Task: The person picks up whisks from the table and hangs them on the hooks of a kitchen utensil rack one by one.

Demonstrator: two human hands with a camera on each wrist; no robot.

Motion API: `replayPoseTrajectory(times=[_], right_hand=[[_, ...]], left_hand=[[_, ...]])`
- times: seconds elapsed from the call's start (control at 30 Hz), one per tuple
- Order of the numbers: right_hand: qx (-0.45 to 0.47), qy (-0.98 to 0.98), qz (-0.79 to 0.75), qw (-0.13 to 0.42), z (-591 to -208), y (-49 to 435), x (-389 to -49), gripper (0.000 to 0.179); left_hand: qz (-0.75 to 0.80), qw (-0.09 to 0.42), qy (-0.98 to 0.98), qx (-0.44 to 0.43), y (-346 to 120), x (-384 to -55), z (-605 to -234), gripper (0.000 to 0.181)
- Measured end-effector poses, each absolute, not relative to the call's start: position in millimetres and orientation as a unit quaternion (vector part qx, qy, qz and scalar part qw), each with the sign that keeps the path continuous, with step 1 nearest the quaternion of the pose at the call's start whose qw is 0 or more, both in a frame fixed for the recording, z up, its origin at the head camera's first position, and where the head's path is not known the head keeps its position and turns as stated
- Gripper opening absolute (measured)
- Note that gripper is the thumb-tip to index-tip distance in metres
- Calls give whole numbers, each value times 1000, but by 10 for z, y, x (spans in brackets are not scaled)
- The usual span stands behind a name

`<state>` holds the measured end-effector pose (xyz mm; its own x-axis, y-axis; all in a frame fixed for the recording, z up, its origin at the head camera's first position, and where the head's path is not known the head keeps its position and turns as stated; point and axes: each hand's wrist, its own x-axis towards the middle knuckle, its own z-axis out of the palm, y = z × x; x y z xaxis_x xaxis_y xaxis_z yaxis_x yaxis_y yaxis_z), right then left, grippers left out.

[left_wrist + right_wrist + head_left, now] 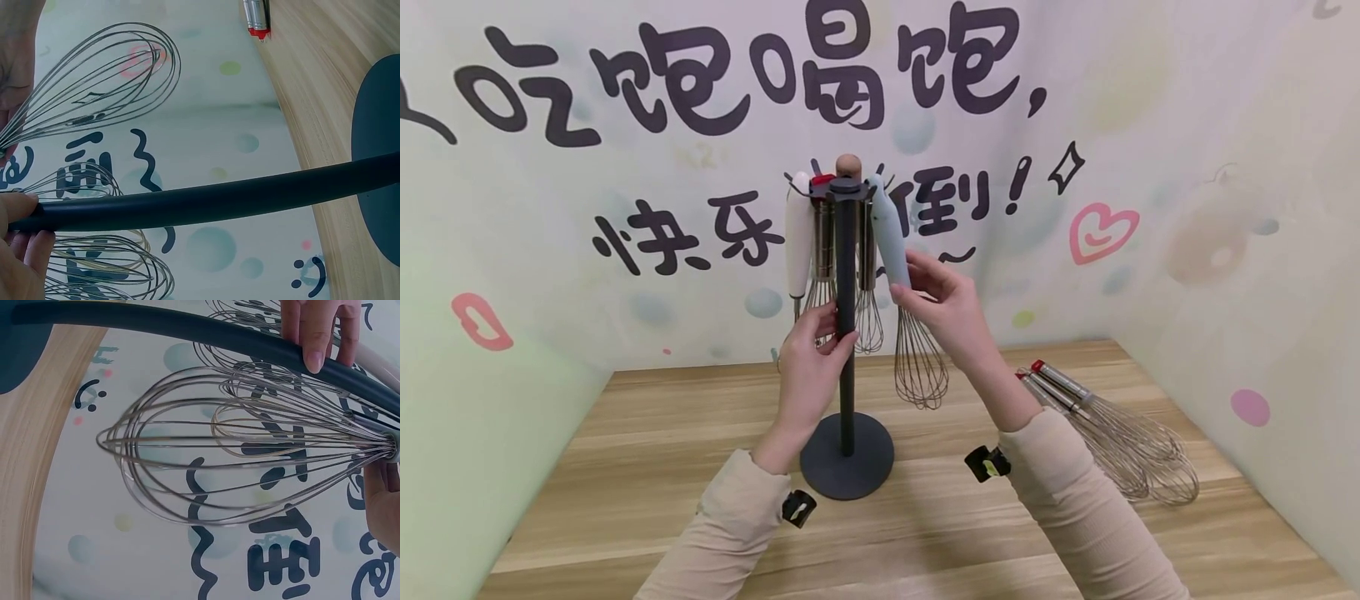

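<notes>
A black upright stand [847,383] with a round base and hooks at its top stands on the table. My left hand [808,358] grips its pole at mid-height, thumb in front. In my right hand [951,312] is the lower handle of a whisk with a light blue handle [889,233]. The handle's top is at the stand's right-hand hook; whether the hook bears it, I cannot tell. The whisk's wire loops [187,444] point down. Around the stand hang a white-handled utensil [800,237] and steel-handled whisks [823,242], partly hidden by the pole and my left hand.
Several steel whisks with red ends [1112,433] lie on the table at the right, partly behind my right sleeve. A wooden knob-like end [848,166] shows behind the stand's top. The wooden table [625,467] meets printed walls at its back and sides.
</notes>
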<state>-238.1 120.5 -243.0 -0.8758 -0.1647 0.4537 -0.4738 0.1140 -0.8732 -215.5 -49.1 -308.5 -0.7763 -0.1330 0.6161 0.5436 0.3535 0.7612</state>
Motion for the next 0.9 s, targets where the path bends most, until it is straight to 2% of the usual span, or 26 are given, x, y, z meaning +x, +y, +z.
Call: replayPoseTrajectory(times=[0.47, 0.77, 0.9], right_hand=[[247, -731, 626, 110, -2448, 1183, -2369, 53], [238, -760, 594, 113, -2490, 1161, -2355, 48], [234, -762, 593, 113, -2505, 1143, -2356, 46]], left_hand=[[-563, 290, -763, -131, -503, -2120, -3047, 44], [-549, 276, -780, -121, -521, -2102, -2996, 45], [-547, 285, -777, -126, -543, -2080, -2962, 42]])
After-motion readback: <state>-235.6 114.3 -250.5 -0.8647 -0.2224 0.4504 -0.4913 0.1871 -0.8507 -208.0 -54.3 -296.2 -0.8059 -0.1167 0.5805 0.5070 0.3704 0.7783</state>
